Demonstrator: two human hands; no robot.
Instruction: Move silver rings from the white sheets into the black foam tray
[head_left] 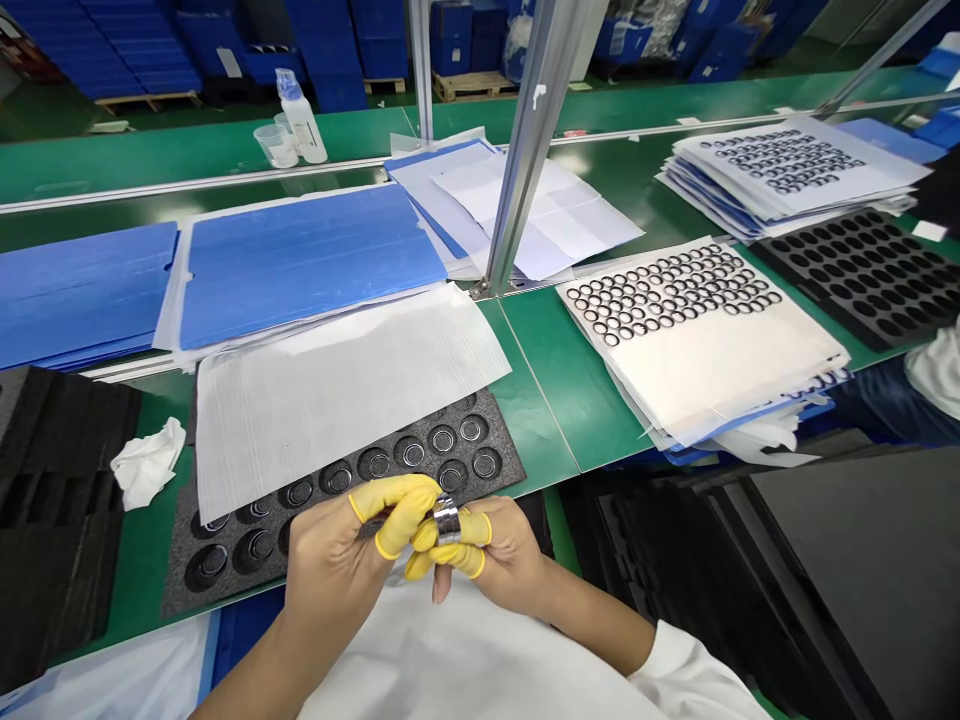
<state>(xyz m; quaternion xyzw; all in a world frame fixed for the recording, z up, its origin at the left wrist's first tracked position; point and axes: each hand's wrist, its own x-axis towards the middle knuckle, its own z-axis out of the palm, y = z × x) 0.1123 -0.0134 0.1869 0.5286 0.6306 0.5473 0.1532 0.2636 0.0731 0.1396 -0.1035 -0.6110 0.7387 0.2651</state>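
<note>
Both hands meet in front of my body, above the near edge of the bench, with yellow finger cots on several fingers. My left hand [352, 545] pinches the side of a shiny metal ring [447, 520]. From the other side, my right hand [487, 550] has its fingers closed around the same ring. Just behind my hands lies a dark foam tray [504, 470] with round pockets, and metal rings sit in many of them. A white sheet [337, 390] covers the tray's far part.
Blue boards [311, 262] and white sheets lie behind the tray. A metal post [525, 140] rises mid-bench. To the right, a sheet stack [720, 370] carries rows of dark rings. Crumpled tissue [148, 465] and stacked black foam [60, 540] are at left. A person's sleeve [937, 370] shows far right.
</note>
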